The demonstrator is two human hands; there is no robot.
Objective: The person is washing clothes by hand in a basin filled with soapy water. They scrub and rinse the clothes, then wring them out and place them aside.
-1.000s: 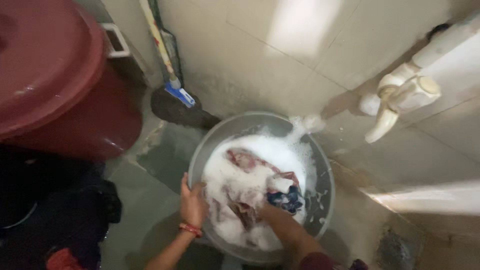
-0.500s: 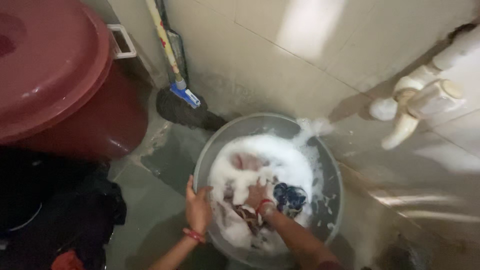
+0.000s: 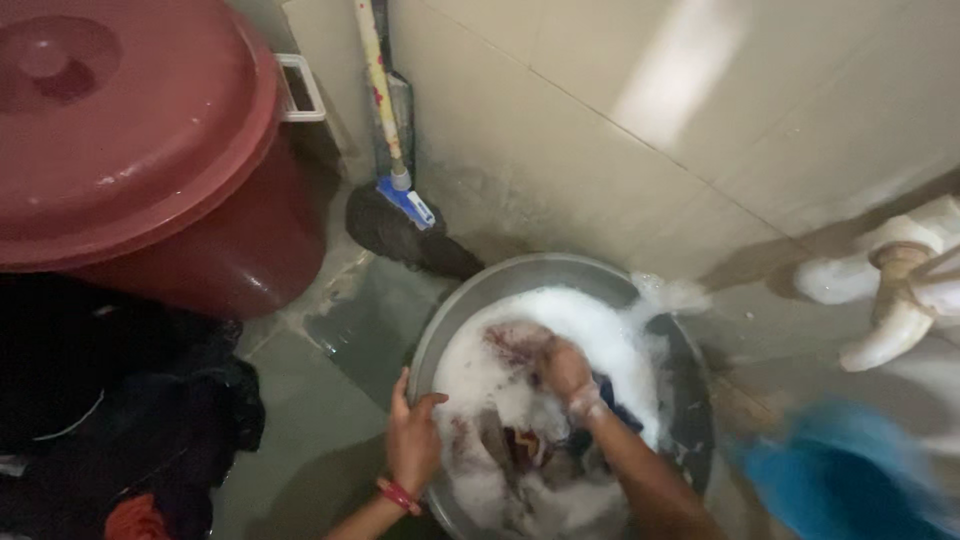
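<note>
A round grey metal basin (image 3: 520, 277) stands on the floor by the tiled wall, full of white foam and wet cloth (image 3: 510, 345) in red and dark blue. My left hand (image 3: 414, 438), a red band at its wrist, grips the basin's near left rim. Covered in suds, my right hand (image 3: 566, 372) presses down into the cloth in the middle of the basin with its fingers closed on the fabric.
A large maroon bin with a lid (image 3: 130, 140) stands at the left, dark clothes (image 3: 120, 420) heaped in front of it. A broom (image 3: 395, 190) leans in the corner. A white tap (image 3: 895, 300) juts from the right wall; a blurred blue object (image 3: 850, 475) is at the lower right.
My right hand has pushed farther into the basin, away from me, over the cloth. The view has shifted so the basin sits more to the right, and a blue object has come into view.
</note>
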